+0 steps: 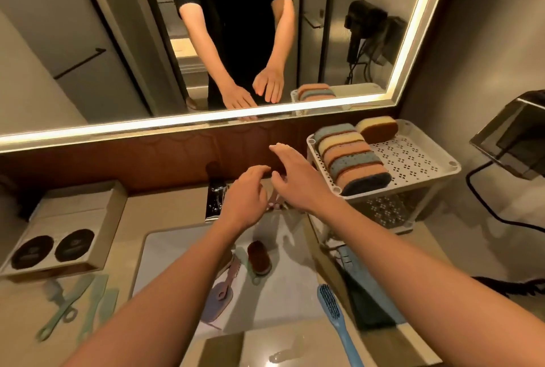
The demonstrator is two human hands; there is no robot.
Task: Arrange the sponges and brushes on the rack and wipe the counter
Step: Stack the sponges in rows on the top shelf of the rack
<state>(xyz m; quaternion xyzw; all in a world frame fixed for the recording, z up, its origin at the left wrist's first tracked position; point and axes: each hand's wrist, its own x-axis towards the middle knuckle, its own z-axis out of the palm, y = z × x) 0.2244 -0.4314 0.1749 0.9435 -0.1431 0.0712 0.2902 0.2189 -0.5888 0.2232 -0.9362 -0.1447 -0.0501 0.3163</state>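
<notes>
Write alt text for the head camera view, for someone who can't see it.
A person's left hand and right hand hover open over a bathroom sink holding several brushes. To the right, a white rack carries a row of sponges; a lit mirror hangs above.

A white perforated rack [413, 157] is standing at the right middle of the frame. On its top tier a row of sponges [351, 157], blue, yellow, orange and dark blue, is standing on edge, packed side by side along the left rim. A yellow-and-brown sponge [377, 129] is sitting just behind them. A blue brush [333, 307] is lying at lower centre-right. A brown-bristled brush [259, 257], a pink brush [233, 268] and a lilac brush [219, 297] are lying close together at centre. Green brushes [65, 310] are lying on the beige table [147, 207], lower left.
</notes>
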